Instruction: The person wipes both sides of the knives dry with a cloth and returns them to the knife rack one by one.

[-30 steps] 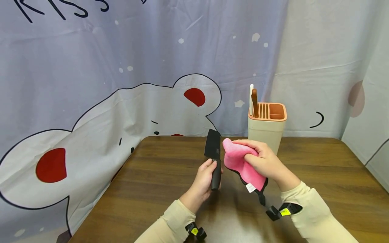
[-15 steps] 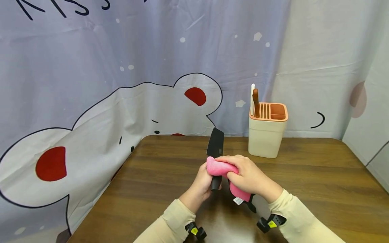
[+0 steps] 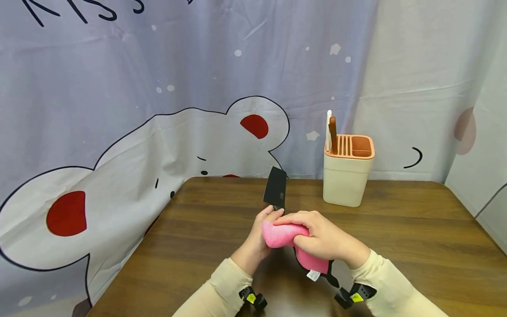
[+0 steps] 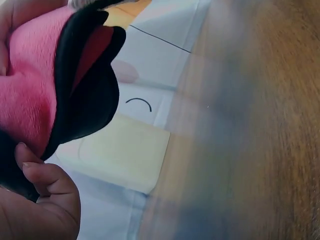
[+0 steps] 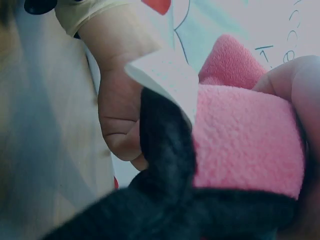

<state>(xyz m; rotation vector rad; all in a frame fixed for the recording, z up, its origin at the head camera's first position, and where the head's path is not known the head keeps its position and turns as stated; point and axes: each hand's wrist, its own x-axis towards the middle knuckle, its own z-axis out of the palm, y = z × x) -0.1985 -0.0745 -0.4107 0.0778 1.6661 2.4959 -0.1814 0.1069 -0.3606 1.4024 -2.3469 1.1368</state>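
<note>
My left hand [image 3: 257, 235] grips a black cleaver [image 3: 275, 187] by its handle, blade pointing away from me and raised over the table. A pink cloth [image 3: 283, 234] with dark edging and a white tag is bunched in my right hand [image 3: 322, 235], and it overlaps the handle, most of which is hidden beneath it. In the left wrist view the cloth [image 4: 30, 80] lies right at the curled fingers of my left hand [image 4: 42, 205]. The right wrist view shows the cloth [image 5: 245, 140] close up, with my left hand [image 5: 120, 110] behind it.
At the back right of the wooden table [image 3: 412, 220] stands a cream knife block [image 3: 343, 180] with an orange slotted top. A white-handled item [image 3: 328, 130] and a brown-handled one [image 3: 332, 134] stick up from its slots. A printed curtain [image 3: 190, 66] hangs behind the table.
My right hand has brought the cloth leftward and down from beside the cleaver onto its handle, then slid it towards me. My left hand keeps its grip, the cleaver shifting only slightly.
</note>
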